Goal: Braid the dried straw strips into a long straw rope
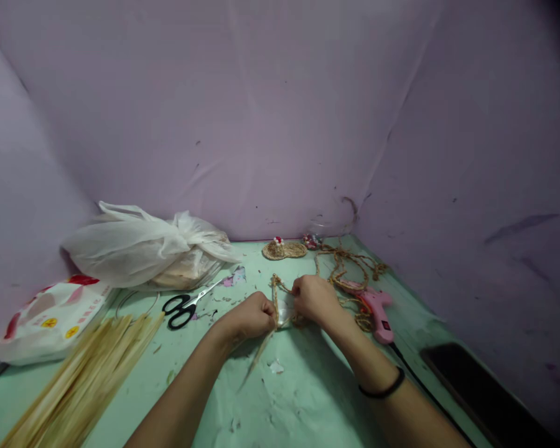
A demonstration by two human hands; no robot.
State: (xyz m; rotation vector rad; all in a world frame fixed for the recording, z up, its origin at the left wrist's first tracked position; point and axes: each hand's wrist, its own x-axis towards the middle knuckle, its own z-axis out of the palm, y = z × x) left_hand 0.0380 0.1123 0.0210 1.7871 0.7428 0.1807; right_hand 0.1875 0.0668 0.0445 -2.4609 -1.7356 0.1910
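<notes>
Both my hands work close together near the middle of the table. My left hand [257, 313] is closed, its fingers pinched on a braided straw cord [275, 291] with loose fibre ends trailing below. My right hand [313, 298] is also closed, gripping another stretch of that cord, which bends at a top corner between the hands. Its fingertips are mostly hidden behind the hand. Right of it lies a tangle of braided cord [343, 264]. Beyond the hands rests a woven straw slipper shape [284, 250] with red and white beads.
Scissors [186, 306] with black handles and a bundle of dry straw [86, 373] lie left, near a printed packet [56, 317] and a knotted white plastic bag [154, 249]. To the right are a pink glue gun [377, 311] with a black cable and a dark flat object [476, 386].
</notes>
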